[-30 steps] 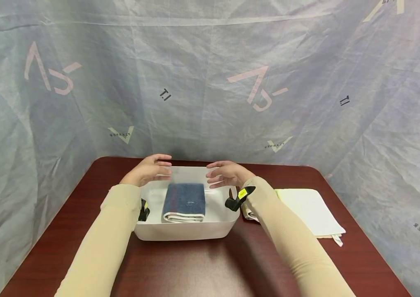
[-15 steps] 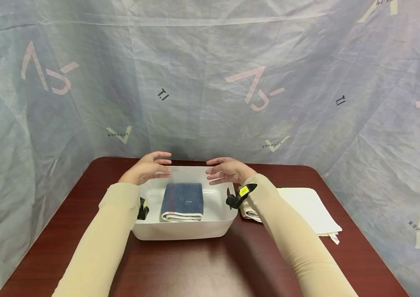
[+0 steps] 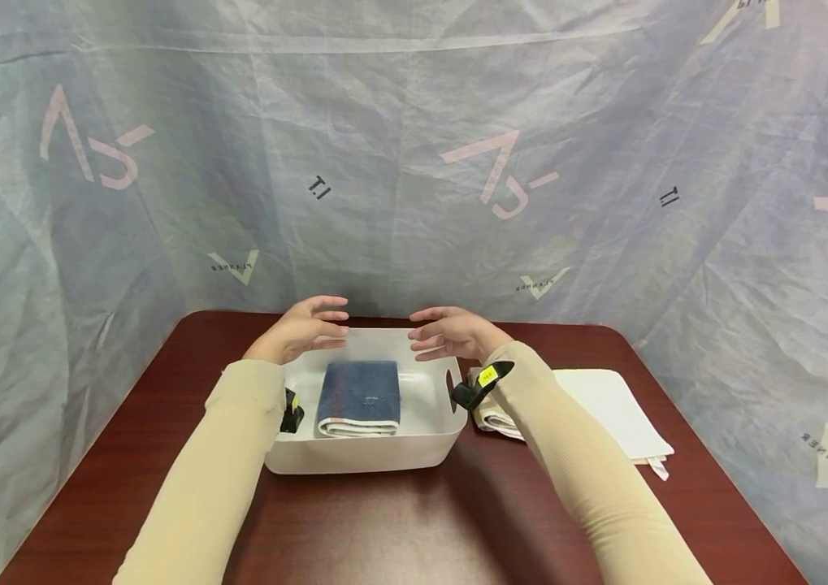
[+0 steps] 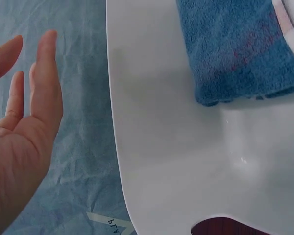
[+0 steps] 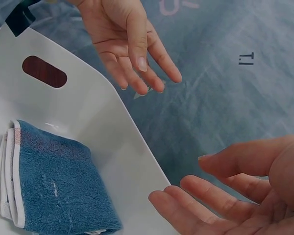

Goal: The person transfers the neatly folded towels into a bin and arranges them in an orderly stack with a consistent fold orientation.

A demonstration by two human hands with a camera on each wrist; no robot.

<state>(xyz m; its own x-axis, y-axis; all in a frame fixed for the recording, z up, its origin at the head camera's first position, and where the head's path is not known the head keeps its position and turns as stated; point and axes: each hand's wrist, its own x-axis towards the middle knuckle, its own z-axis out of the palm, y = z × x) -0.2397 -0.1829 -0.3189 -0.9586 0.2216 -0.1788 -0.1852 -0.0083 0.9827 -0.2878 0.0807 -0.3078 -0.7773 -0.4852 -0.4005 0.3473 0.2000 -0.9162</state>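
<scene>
A folded blue towel (image 3: 359, 396) with white edging lies inside a white plastic bin (image 3: 370, 455) on the table. Above the bin's far left part hovers my left hand (image 3: 300, 329), fingers spread and relaxed, holding nothing. Facing it from the right, my right hand (image 3: 453, 331) hangs over the far right part, its fingers also relaxed and bare. In the left wrist view the blue towel (image 4: 240, 49) sits well apart from the left hand (image 4: 29, 117). The right wrist view shows both palms turned toward each other, with the right hand (image 5: 245, 191) nearest the bin's rim.
Right of the bin, a rolled or folded cream cloth (image 3: 497, 418) lies partly behind the right sleeve. A flat white cloth (image 3: 614, 413) with a tag is beside it on the dark red table (image 3: 384, 528). A grey printed sheet (image 3: 384, 162) hangs behind the table.
Both hands have risen slightly, and the left has shifted a little to the right in the last half second. The towel stays in the bin; the head view has drifted slightly.
</scene>
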